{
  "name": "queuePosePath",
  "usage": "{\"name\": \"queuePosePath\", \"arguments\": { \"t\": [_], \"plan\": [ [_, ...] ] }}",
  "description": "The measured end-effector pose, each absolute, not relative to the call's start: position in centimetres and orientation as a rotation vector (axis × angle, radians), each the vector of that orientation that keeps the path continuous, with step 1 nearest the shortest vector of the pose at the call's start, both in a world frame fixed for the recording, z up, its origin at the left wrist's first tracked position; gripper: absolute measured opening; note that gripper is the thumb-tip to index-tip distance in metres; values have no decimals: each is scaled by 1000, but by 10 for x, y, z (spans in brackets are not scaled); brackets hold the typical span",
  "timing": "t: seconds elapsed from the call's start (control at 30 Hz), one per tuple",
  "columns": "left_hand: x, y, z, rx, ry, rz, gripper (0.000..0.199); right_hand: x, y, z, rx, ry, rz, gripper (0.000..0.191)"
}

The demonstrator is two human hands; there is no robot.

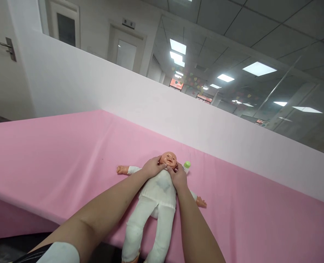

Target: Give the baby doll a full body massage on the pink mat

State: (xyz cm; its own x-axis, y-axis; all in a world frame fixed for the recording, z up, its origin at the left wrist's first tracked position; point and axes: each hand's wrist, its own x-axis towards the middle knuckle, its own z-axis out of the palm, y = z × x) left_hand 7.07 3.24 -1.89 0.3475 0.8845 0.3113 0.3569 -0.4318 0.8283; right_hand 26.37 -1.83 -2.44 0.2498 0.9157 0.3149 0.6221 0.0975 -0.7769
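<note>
A baby doll in white clothing lies on its back on a pink-covered surface, its arms spread and its legs toward me. My left hand is curled round the left side of the doll's head and neck, with the thumb at the chin. On the other side my right hand holds the head and neck in the same way. Both thumbs nearly meet below the doll's chin. The fingertips behind the head are hidden. Just right of my right hand is a small bottle with a green cap.
A white partition runs along the far edge of the pink surface, with glass above it. At the far left stands a door with a metal handle. Ceiling lights and red screens show beyond the glass.
</note>
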Motion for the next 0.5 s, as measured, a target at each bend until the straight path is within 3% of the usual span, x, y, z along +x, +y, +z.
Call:
{"name": "queuePosePath", "arguments": {
  "t": [0.2,0.5],
  "plan": [
    [71,33,-19,1960,1082,1035,56,264,-17,-26,-1570,-1482,374,61],
    [69,45,-29,1949,1078,1054,59,273,-9,-39,-1470,-1488,345,57]
  ]
}}
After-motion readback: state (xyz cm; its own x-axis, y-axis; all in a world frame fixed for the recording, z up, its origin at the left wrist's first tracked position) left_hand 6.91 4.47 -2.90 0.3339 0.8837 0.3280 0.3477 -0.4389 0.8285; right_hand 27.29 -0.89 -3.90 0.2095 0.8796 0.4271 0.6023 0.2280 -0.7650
